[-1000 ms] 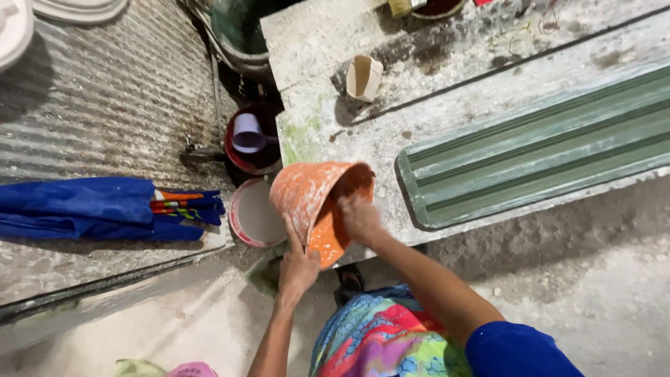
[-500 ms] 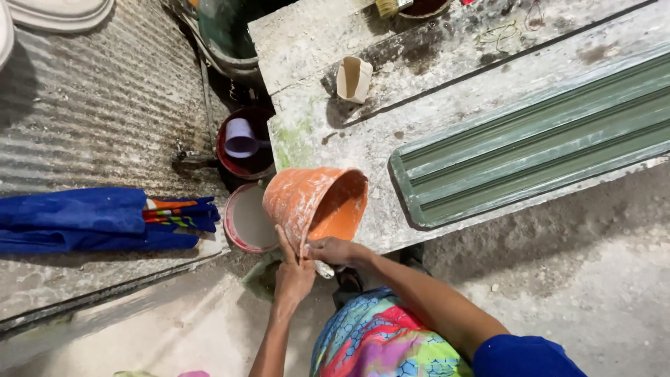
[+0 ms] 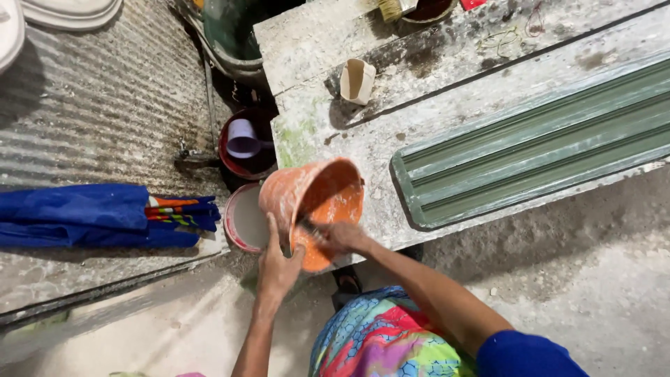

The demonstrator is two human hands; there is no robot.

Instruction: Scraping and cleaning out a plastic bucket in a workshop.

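The left hand (image 3: pixel 278 264) grips the orange bucket (image 3: pixel 312 207), tipped on its side, mouth facing right. The right hand (image 3: pixel 340 237) grips a tool inside.

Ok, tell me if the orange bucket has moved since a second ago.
Yes. The orange bucket has tipped so its mouth faces more toward the person, and has slid slightly along the table edge toward the green tray.
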